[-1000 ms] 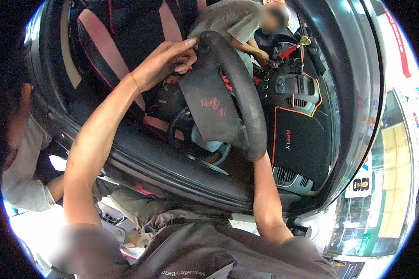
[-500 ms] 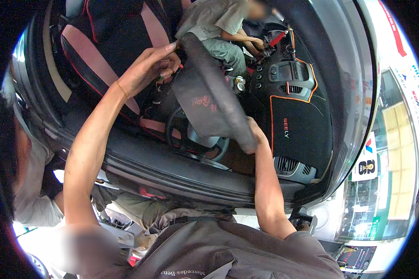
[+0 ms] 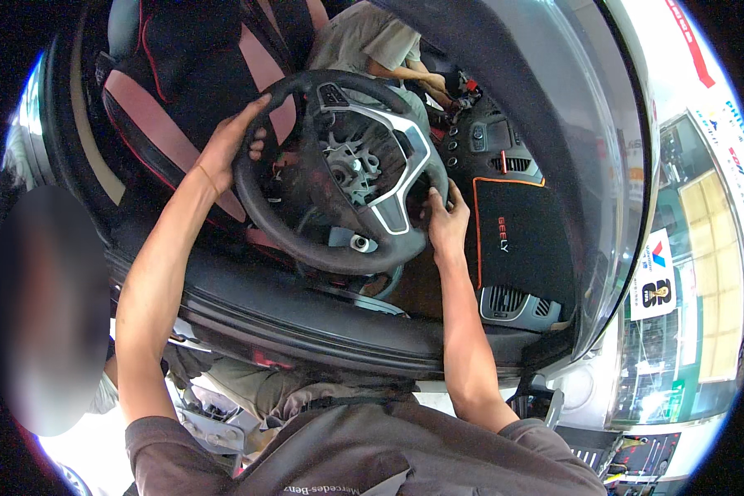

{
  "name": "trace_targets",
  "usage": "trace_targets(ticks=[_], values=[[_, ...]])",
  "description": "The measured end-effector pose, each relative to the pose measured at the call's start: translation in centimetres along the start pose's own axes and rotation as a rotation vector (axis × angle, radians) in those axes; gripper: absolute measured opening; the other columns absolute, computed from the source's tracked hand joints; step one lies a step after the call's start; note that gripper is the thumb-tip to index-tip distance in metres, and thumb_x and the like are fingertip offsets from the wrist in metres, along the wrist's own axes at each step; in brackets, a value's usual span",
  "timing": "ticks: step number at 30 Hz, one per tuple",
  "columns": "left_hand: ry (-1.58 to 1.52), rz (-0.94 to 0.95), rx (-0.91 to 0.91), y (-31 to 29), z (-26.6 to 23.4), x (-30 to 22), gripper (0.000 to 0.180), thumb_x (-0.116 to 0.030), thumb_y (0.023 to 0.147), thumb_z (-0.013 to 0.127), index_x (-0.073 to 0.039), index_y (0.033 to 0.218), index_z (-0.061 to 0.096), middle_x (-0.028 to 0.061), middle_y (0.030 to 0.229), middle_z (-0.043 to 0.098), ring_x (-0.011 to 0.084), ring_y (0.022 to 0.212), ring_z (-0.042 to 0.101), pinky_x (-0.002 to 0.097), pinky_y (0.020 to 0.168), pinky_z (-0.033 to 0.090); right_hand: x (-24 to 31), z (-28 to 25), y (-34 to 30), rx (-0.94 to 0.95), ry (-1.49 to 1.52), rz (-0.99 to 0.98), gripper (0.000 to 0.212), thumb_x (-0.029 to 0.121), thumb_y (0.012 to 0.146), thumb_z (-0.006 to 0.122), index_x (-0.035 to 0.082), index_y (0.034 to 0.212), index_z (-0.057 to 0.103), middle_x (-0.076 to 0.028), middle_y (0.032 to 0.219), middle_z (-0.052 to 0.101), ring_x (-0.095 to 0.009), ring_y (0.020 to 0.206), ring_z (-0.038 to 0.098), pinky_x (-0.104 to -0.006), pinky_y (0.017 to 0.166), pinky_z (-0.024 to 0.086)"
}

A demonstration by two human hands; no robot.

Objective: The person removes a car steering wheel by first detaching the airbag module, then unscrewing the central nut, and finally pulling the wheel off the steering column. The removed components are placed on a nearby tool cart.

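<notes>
A loose black steering wheel (image 3: pixel 283 236) with silver spoke trim is held up inside the car's door opening. Its hub (image 3: pixel 351 169) is uncovered and shows bare metal parts. My left hand (image 3: pixel 230 147) is closed round the rim on the left, near the seat. On the right, my right hand (image 3: pixel 448 219) grips the opposite side of the rim, close to the dashboard. Behind the held wheel, a second dark steering-wheel rim (image 3: pixel 382 285) shows in part, and a grey piece with a round light knob (image 3: pixel 360 242) appears through the gap.
Red-trimmed black and pink seats (image 3: pixel 182 140) lie to the left. A co-worker's hands (image 3: pixel 442 93) work at the far middle of the dashboard (image 3: pixel 517 219). The door sill (image 3: pixel 306 318) runs between me and the cabin. Another person is at the left edge, and a tool board (image 3: pixel 645 459) is lower right.
The held steering wheel has turned from a blurred, nearly edge-on position until its spokes and hub show. My right hand has moved up a little; both hands keep hold of the rim.
</notes>
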State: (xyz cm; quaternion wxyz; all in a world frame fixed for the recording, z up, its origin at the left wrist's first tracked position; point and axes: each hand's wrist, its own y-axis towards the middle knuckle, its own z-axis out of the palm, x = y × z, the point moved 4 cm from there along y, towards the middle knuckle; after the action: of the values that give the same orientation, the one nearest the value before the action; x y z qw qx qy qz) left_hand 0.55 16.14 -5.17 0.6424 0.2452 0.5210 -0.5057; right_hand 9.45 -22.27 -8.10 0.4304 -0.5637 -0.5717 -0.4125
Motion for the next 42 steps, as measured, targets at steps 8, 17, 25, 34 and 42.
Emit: trace_targets(ticks=[8, 17, 25, 34, 42], values=[[0.057, 0.148, 0.000, -0.7, 0.2, -2.0, 0.028, -0.032, 0.089, 0.081, -0.014, 0.088, 0.059, -0.0066, 0.073, 0.052, 0.0036, 0.055, 0.043, 0.0199, 0.048, 0.033, -0.4, 0.9, -0.1, -0.004, 0.066, -0.181, 0.056, 0.011, 0.098, 0.067, -0.005, 0.147, 0.044, -0.017, 0.114, 0.068, -0.018, 0.096, 0.064, -0.0302, 0.084, 0.051], [0.091, 0.295, 0.078, -1.2, 1.0, -3.0, 0.026, -0.027, 0.094, 0.075, -0.012, 0.102, 0.057, -0.0058, 0.072, 0.050, 0.0038, 0.054, 0.043, 0.0202, 0.047, 0.032, 0.5, 0.8, -0.7, -0.097, 0.120, -0.221, 0.054, 0.009, 0.097, 0.067, 0.000, 0.145, 0.044, -0.015, 0.107, 0.068, -0.016, 0.090, 0.063, -0.0311, 0.079, 0.051], [0.172, 0.393, 0.054, -2.2, 1.6, -4.2, 0.027, -0.023, 0.094, 0.075, -0.007, 0.110, 0.061, -0.0065, 0.067, 0.045, 0.0039, 0.050, 0.042, 0.0222, 0.046, 0.034, 0.7, 0.3, -0.6, -0.209, 0.199, -0.331, 0.048, 0.007, 0.095, 0.068, -0.003, 0.137, 0.049, -0.011, 0.103, 0.066, -0.013, 0.079, 0.062, -0.0287, 0.068, 0.050], [0.131, 0.387, 0.035, -2.4, 1.5, -3.8, 0.021, -0.017, 0.094, 0.073, -0.006, 0.107, 0.060, -0.0058, 0.066, 0.045, 0.0042, 0.050, 0.042, 0.0228, 0.044, 0.033, 3.9, 0.2, -2.9, -0.343, 0.252, -0.356, 0.046, 0.004, 0.092, 0.068, -0.005, 0.134, 0.051, -0.005, 0.078, 0.060, -0.011, 0.057, 0.055, -0.0266, 0.050, 0.045], [0.103, 0.380, 0.050, -2.4, 1.5, -3.8, 0.020, -0.017, 0.095, 0.072, -0.006, 0.106, 0.060, -0.0055, 0.067, 0.045, 0.0041, 0.050, 0.042, 0.0221, 0.044, 0.033, 4.0, -0.4, -3.1, -0.352, 0.306, -0.421, 0.044, 0.004, 0.093, 0.069, -0.005, 0.133, 0.052, -0.005, 0.078, 0.061, -0.010, 0.057, 0.055, -0.0261, 0.050, 0.047]])
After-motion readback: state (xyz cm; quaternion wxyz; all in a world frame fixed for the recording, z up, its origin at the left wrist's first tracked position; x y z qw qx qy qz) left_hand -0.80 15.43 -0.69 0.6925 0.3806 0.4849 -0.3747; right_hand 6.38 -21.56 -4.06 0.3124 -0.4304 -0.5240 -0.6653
